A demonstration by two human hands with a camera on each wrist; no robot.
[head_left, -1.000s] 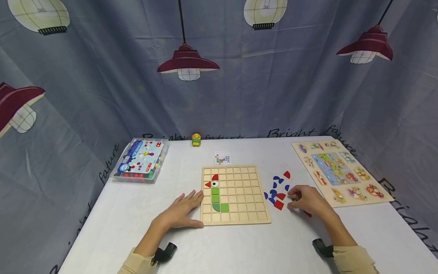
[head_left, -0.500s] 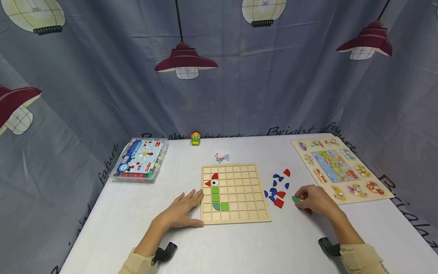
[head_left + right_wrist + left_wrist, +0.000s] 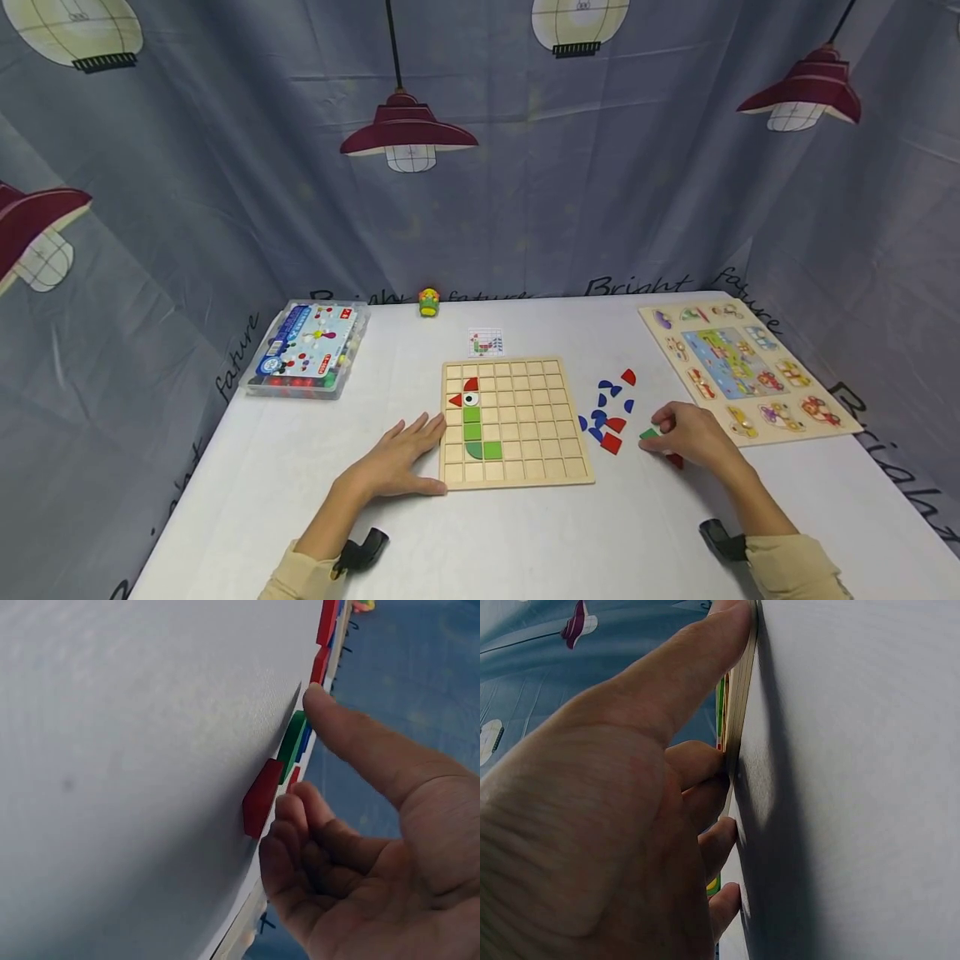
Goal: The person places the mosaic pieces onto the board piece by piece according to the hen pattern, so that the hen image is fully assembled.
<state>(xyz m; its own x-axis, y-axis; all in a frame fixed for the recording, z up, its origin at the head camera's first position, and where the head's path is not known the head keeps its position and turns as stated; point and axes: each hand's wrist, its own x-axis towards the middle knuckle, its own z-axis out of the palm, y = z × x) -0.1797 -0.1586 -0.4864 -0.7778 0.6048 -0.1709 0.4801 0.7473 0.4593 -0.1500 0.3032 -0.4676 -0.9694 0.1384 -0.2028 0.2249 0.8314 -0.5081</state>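
My left hand point(image 3: 397, 464) lies with fingers spread at the left side of a wooden grid board point(image 3: 536, 476), its thumb along the lower left corner. On the board, red pieces, an eye piece point(image 3: 471, 400) and several green pieces point(image 3: 472, 432) form a bird-like column. To the right, my right hand point(image 3: 690, 432) holds a green curved-edge piece point(image 3: 648, 433) between thumb and fingers, low over the table. In the right wrist view the green piece point(image 3: 292, 746) sits between thumb and index tips, beside a dark red piece point(image 3: 262, 799).
Several blue pieces point(image 3: 598, 417) and red pieces point(image 3: 611, 443) lie scattered right of the board. Behind it is a small pattern card point(image 3: 486, 342). A plastic box point(image 3: 307, 350) is at the left, a toy figure point(image 3: 429, 302) at the back, and a picture puzzle board point(image 3: 750, 375) at the right.
My right hand has shifted a little to the right, away from the scattered pieces, with the green piece, which shows at a different angle now. My left hand has stayed in place.
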